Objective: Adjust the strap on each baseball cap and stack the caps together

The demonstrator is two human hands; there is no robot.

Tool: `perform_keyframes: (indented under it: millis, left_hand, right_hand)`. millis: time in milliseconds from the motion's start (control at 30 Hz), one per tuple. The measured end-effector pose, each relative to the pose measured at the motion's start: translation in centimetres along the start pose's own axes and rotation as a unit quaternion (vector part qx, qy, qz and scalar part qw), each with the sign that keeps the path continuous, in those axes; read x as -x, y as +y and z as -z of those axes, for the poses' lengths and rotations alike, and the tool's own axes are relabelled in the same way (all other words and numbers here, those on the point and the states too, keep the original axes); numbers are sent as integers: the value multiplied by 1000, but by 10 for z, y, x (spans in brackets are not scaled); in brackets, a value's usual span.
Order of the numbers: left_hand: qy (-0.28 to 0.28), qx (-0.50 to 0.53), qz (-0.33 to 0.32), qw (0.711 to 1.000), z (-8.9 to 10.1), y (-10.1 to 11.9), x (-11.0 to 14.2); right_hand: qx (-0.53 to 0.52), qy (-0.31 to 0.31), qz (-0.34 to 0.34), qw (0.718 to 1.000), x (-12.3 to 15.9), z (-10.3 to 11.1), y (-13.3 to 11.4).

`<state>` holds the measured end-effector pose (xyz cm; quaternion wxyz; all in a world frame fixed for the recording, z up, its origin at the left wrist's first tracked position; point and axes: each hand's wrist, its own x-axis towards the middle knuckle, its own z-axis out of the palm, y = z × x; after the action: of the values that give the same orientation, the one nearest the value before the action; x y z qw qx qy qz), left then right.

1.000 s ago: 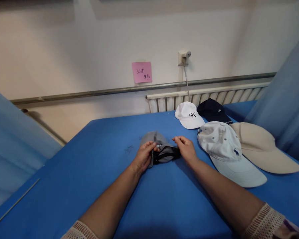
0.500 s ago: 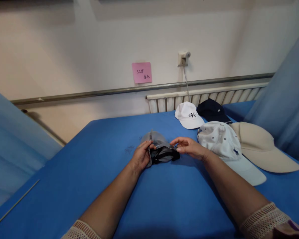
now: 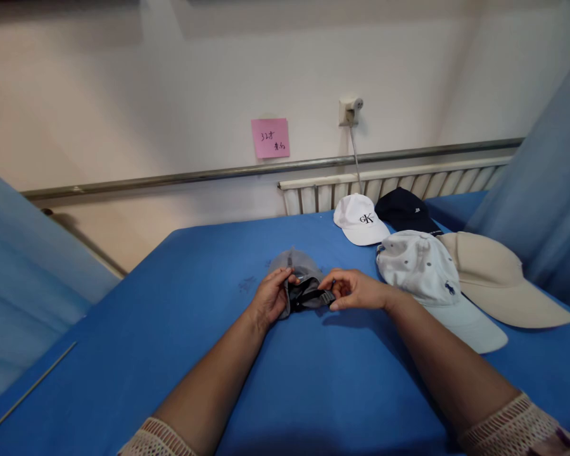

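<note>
On the blue-covered table, a grey mesh cap (image 3: 304, 261) lies with its dark inside and a black strap turned toward me. My left hand (image 3: 272, 292) pinches the cap's left edge between thumb and fingers. Bent fingers of my right hand (image 3: 349, 289) close on the cap's right edge, by the end of the strap. What exactly lies between those fingertips is partly hidden.
To the right rest a white cap (image 3: 356, 215), a navy cap (image 3: 403, 209), a pale grey cap (image 3: 420, 269) and a beige cap (image 3: 489, 269). A thin stick (image 3: 34, 385) lies at the left. Behind are a radiator (image 3: 323, 196), a rail (image 3: 218, 172) and curtains (image 3: 23, 272).
My right hand has come down along the cap's right edge, its fingers closing there and drawing that edge slightly inward. My left hand keeps its hold nearly in place.
</note>
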<state>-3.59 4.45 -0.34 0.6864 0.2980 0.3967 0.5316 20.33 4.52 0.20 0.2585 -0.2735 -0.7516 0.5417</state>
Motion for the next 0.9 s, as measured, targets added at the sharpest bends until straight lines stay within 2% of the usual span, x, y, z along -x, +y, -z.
perform_keyframes:
  millis: [67,167,333,467,633,800,900]
  left_hand:
    - [-6,7,7,1000,-1,1,1]
    - [-11,7,10,1000,-2,1,3]
    - [-15,6,7,1000,-4,1,4]
    - [-20,-7,1,1000,-5,1,4]
    - [-23,-8,-2,1000,-2,-1,2]
    - [-28,-19,4,999,1,-3,1]
    - [-28,-31,0,999,0,-3,0]
  right_hand:
    - [134,22,41,990,4,-8,-10]
    - [291,39,88,952,7,-21,-20]
    - [420,77,104,898,4,-34,-12]
    - [425,135,98,890,-2,-35,-1]
    - [367,133,120,913,-4,-32,-5]
    - [274,173,139,936,-6,-38,-8]
    - [245,199,139,939,-8,-43,-2]
